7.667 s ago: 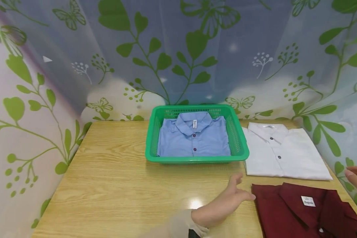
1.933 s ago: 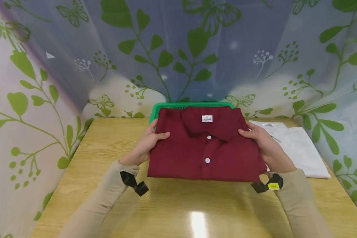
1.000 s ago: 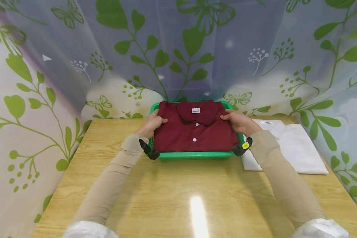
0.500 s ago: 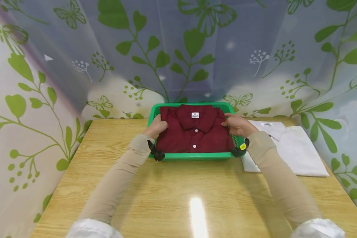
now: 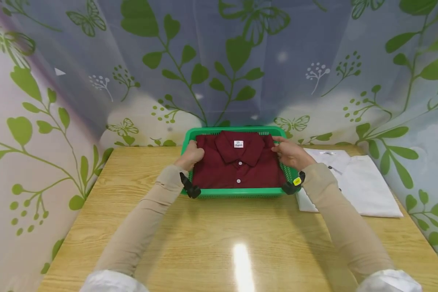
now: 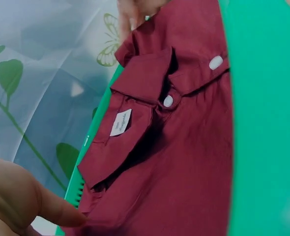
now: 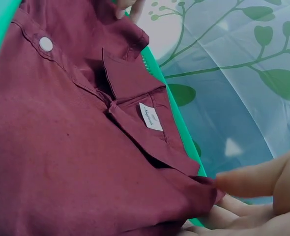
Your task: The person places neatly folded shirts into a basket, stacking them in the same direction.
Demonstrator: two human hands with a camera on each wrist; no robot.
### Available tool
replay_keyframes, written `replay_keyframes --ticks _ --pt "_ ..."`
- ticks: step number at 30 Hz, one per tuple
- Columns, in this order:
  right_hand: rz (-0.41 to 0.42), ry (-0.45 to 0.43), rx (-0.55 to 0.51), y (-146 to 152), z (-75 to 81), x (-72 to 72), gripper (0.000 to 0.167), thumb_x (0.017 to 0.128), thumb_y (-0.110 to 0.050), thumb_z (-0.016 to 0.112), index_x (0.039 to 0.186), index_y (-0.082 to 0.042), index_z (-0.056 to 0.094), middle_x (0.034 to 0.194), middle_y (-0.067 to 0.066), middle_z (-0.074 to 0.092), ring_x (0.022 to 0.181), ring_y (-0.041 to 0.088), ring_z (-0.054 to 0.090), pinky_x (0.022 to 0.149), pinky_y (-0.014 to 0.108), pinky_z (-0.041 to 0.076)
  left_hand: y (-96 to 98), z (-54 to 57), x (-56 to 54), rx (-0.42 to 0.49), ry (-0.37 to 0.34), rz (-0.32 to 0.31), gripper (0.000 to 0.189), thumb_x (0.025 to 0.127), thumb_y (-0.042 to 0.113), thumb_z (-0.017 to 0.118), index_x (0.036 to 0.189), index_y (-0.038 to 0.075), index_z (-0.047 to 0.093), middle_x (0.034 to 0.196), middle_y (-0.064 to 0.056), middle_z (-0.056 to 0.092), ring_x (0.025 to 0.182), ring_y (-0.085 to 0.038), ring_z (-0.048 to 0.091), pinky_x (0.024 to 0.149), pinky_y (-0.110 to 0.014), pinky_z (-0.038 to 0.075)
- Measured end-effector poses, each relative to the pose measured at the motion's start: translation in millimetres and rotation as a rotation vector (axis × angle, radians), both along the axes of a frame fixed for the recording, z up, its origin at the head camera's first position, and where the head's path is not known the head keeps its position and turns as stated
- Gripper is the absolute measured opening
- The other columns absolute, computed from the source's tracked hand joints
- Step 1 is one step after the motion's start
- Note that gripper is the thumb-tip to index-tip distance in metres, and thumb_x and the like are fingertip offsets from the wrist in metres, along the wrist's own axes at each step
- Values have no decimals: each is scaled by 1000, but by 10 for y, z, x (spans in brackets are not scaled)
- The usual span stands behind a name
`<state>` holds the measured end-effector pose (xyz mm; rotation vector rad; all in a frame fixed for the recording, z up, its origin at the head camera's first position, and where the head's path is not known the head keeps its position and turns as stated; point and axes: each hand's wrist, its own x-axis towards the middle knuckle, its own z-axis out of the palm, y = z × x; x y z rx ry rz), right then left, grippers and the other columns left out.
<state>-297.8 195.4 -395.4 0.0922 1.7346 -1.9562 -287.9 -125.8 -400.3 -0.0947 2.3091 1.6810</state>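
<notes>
Wooden table (image 5: 219, 227) lay nearest you, both beige sleeves stretched across it. Your left hand (image 5: 190, 155) and right hand (image 5: 290, 154) each pinched a shoulder edge of the folded maroon shirt (image 5: 237, 168), which sat inside the green basket (image 5: 241, 192). Just right of the basket, a folded white shirt (image 5: 361, 186) rested on the table; beyond hung the leaf-printed curtain (image 5: 219, 61).

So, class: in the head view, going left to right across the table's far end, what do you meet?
Left hand → maroon shirt in the green basket → right hand → white shirt.
</notes>
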Motion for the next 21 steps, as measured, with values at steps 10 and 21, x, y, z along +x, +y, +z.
replay_keyframes --ticks 10,21 --pt "19 224 465 -66 129 -26 45 102 -9 47 144 8 40 109 8 51 81 12 44 81 30 41 -31 118 -48 -413 280 -131 42 89 -6 47 65 14 19 65 2 13 59 -13 13 59 -28 20" --pt "-90 274 533 -73 155 -110 37 101 -3 47 135 11 48 109 12 51 71 11 45 78 34 47 -103 239 -27 -625 226 -191 24 86 -5 41 68 9 37 63 -5 37 42 -16 42 44 -29 43"
